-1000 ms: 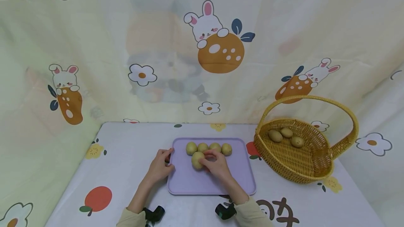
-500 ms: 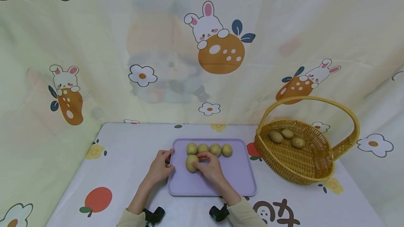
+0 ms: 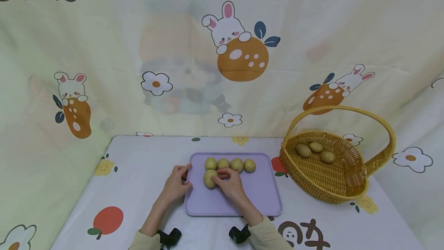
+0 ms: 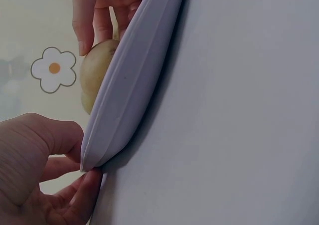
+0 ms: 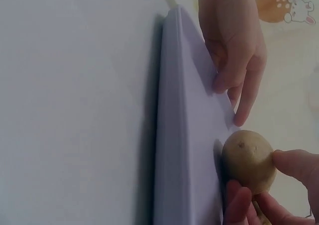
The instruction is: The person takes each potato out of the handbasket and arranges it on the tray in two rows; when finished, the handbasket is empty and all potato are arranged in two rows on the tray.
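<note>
In the head view, a purple tray point(image 3: 239, 200) lies on the table. Its left rim is pinched by my left hand point(image 3: 176, 183); the left wrist view shows the thumb on one side of the rim point(image 4: 124, 85) and fingers on the other. Over the tray's left half, my right hand point(image 3: 231, 184) holds a potato point(image 3: 209, 179) between thumb and fingers. The right wrist view shows this round, brownish potato point(image 5: 248, 160) close to the tray surface; whether it touches is unclear. Several potatoes point(image 3: 236, 164) form a row along the tray's far side, just behind the held one.
To the tray's right stands a wicker basket point(image 3: 320, 184) with a tall arched handle point(image 3: 347, 108). Inside it lie 3 potatoes point(image 3: 303, 150). A printed cloth point(image 3: 187, 99) hangs behind the table point(image 3: 145, 153), and the table carries printed fruit patterns.
My right hand has carried the potato a little to the left, in front of the row's left end. It has barely moved in the last half second. My left hand stays on the tray rim.
</note>
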